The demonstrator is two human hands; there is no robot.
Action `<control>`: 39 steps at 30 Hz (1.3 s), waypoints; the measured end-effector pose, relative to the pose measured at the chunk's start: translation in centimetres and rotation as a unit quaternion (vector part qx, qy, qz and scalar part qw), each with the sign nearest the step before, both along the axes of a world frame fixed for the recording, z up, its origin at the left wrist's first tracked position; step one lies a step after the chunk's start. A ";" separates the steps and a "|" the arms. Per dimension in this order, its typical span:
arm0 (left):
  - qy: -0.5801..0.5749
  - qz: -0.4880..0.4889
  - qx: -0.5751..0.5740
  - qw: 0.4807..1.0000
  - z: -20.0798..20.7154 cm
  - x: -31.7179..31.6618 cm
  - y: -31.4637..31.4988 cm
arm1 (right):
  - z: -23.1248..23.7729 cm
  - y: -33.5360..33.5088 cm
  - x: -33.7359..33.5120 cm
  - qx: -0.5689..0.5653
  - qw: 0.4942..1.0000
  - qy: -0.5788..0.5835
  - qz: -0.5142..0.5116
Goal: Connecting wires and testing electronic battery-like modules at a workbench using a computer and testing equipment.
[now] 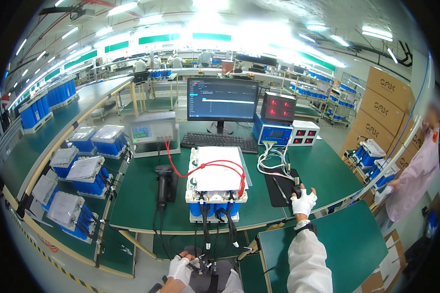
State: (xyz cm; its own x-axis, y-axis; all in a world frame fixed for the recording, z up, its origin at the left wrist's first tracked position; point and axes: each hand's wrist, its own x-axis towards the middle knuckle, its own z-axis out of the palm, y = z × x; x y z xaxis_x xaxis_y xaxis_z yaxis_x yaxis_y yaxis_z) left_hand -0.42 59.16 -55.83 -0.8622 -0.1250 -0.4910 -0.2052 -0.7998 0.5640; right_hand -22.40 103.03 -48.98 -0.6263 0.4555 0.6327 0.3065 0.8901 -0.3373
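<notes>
We are reaching our white-gloved right hand (303, 200) onto the black rubber mat (280, 189), fingers closing on a small dark tool there; white-gloved left hand (182, 268) is gripping black cable plugs (204, 266) low at the bench edge.
We are judging the black leads pulling taut could be tugging the blue-celled battery pack with white top plate (216, 188), sitting mid-bench on the green table (142, 195); the looping red wire (205, 166) could be snagging.

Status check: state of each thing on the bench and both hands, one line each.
Monitor: on, dark screen with text rows.
Battery pack: on the bench, white cover on, red leads clipped to it.
Barcode scanner: upright in its stand, untouched.
Grey meter: display lit.
Red-digit display: lit.
Right hand: gloved, on a black tool on the mat.
Left hand: gloved, gripping black cables below the bench edge.
</notes>
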 end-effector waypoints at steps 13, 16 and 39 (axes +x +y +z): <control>-0.002 0.018 -0.036 0.999 2.0 -0.3 1.6 | -3.7 -17.0 17.4 -0.777 0.541 0.143 0.288; 0.045 0.003 -0.059 0.997 1.5 -0.4 2.7 | -5.2 -21.1 20.8 -0.892 0.368 -0.126 0.230; 0.120 -0.314 -0.699 0.631 3.3 0.4 5.6 | -10.3 -23.3 23.0 -0.504 0.609 -0.366 0.491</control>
